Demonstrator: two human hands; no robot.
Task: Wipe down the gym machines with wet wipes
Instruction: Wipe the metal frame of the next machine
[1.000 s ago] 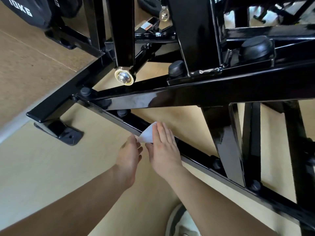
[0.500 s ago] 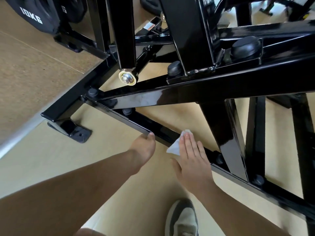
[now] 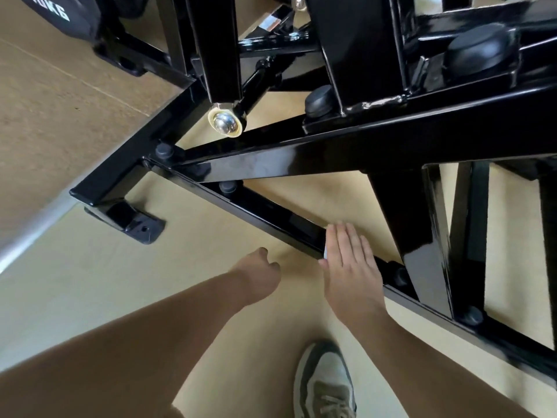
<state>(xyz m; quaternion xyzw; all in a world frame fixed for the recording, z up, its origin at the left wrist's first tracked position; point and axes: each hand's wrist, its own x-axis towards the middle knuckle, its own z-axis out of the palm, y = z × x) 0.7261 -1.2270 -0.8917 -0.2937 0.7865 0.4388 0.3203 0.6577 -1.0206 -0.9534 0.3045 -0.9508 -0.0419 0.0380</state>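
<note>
The right grip, a bare hand, lies flat with its fingers straight and together, pressing down on the low black bar of the gym machine that runs slantwise just above the floor. The wet wipe is trapped under this palm. Only a thin white sliver shows at the thumb-side edge of the grip, against the near face of the bar.

The left grip hangs just to the left of the right one, on the near side of the bar and not touching it. Its fingers are loosely curled and hold nothing.

Beyond the right grip's fingertips, a wider glossy black beam crosses above the low bar. A thick black upright drops from the beam to the bar, close to the right of the grip.

Far up and to the left of both grips, a chrome ball fitting hangs at the foot of a post. A bolted foot plate sits on the pale floor, left of the left grip. Below the right forearm, a grey and white sneaker stands on the floor.
</note>
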